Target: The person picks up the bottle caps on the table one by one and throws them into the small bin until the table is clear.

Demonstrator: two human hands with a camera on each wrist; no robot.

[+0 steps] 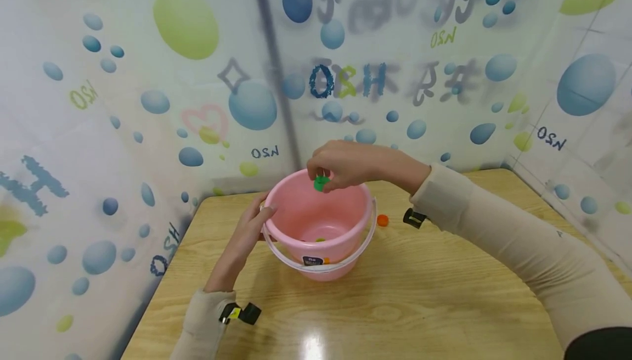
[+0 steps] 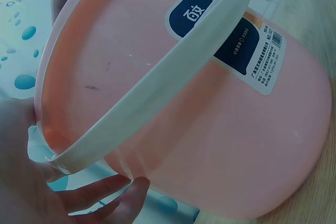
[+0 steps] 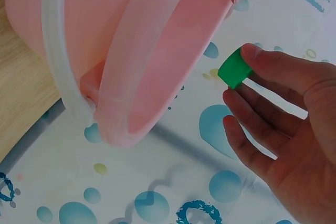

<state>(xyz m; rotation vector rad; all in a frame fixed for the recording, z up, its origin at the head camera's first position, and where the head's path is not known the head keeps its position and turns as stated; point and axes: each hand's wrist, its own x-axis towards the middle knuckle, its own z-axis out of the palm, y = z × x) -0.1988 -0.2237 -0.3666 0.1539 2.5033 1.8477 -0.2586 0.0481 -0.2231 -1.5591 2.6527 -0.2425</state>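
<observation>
A pink plastic bucket (image 1: 303,249) stands on the wooden table, its white handle (image 1: 323,268) hanging down on the near side. My left hand (image 1: 247,227) grips the rim at the left, thumb over the edge and other fingers outside; the left wrist view shows those fingers against the wall below the handle joint. Above the bucket's opening, my right hand (image 1: 343,163) pinches a green bottle cap (image 3: 235,68) between thumb and fingers. The cap is clear of the rim. A small yellow-green piece (image 1: 321,240) shows at the bucket's bottom, partly hidden by the near rim.
An orange cap (image 1: 382,220) lies on the table (image 1: 419,283) just right of the bucket. A dark label (image 2: 239,45) is on the bucket's side. Behind the table hangs a sheet (image 1: 419,31) printed with blue and green dots.
</observation>
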